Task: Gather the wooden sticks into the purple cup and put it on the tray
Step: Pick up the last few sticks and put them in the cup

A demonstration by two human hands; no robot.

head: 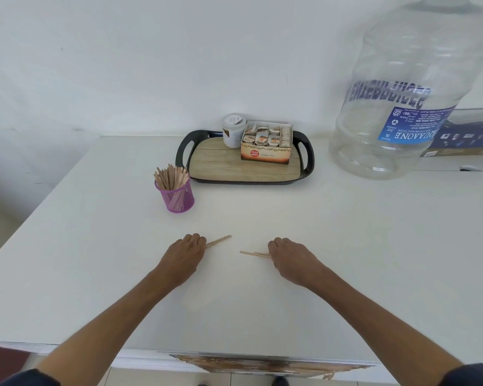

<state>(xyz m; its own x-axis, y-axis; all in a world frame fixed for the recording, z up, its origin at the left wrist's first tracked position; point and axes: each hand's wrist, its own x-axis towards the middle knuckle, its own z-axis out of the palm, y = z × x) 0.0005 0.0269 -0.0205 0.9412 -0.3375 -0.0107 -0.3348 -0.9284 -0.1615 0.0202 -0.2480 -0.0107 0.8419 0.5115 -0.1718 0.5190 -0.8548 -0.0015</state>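
Note:
A purple mesh cup (179, 198) stands upright on the white table, left of the tray, with several wooden sticks (170, 176) fanned out of its top. The black tray (182, 151) with a wood-look floor lies behind it. My left hand (183, 256) rests knuckles-up on the table, fingers closed over loose wooden sticks (221, 240) that poke out to the right. My right hand (289, 257) is closed over another few wooden sticks (253, 253) that point left. The held ends are hidden under my fingers.
On the tray stand a white lidded jar (232, 130) and an open box of ginger tea sachets (267, 147). A large clear water bottle (402, 87) fills the right back. The wall is close behind; the table's front edge (151, 351) is near me.

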